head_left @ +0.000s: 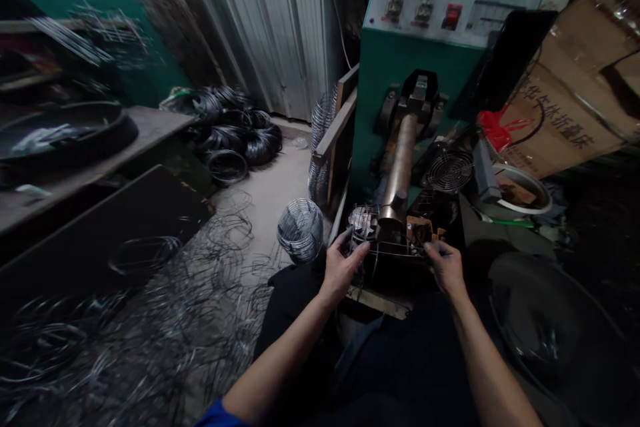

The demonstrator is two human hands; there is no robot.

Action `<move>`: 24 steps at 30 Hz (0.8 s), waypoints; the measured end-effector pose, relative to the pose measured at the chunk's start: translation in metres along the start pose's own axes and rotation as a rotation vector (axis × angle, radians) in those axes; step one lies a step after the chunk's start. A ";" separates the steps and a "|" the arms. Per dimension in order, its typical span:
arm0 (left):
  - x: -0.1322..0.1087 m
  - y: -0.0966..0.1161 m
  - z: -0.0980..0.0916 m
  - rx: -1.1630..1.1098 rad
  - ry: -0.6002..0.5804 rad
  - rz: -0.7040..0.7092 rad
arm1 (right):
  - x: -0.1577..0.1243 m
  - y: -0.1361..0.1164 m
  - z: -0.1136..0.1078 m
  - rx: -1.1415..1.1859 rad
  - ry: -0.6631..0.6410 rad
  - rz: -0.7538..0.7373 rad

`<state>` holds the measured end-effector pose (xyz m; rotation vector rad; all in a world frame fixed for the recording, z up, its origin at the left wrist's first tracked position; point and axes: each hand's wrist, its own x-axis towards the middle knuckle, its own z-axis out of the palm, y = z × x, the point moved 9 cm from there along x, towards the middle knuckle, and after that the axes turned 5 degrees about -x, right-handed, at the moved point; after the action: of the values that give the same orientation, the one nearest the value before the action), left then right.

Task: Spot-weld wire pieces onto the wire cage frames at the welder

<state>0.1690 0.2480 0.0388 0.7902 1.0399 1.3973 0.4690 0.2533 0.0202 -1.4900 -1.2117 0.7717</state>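
My left hand [343,267] and my right hand [447,267] each grip one side of a wire frame [387,247]. The frame sits at the tip of a metal arm [400,170] that sticks out of a green machine [400,73]. Both hands have their fingers curled round the wires. The arm's lower end rests just above the frame, between my hands. A red light glows on the machine's grey control panel [450,3].
A finished round wire cage [300,228] stands on the floor left of my left hand. Loose wire rings [165,320] litter the floor, and dark wire coils [235,133] lie by the corrugated wall. A small fan guard [450,170], a bowl [523,190] and cardboard [570,100] are at the right.
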 end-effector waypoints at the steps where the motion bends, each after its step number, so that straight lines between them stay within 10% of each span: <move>1: 0.000 -0.002 0.001 -0.023 -0.004 -0.016 | 0.000 0.001 0.000 0.002 0.003 0.004; 12: -0.006 0.015 0.003 0.140 -0.069 -0.017 | -0.014 -0.023 -0.021 -0.200 0.037 -0.169; 15: -0.012 0.017 -0.002 0.276 -0.069 -0.044 | -0.020 0.011 -0.086 -0.599 0.091 -0.059; 20: -0.010 0.010 -0.001 0.344 -0.079 -0.068 | -0.085 0.129 -0.239 -1.086 0.161 0.653; 24: -0.012 0.004 0.008 0.337 -0.099 -0.090 | -0.124 0.191 -0.272 -1.085 0.041 0.838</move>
<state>0.1762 0.2374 0.0469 1.0326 1.2351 1.1092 0.7376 0.0566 -0.1025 -2.9958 -0.9641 0.5819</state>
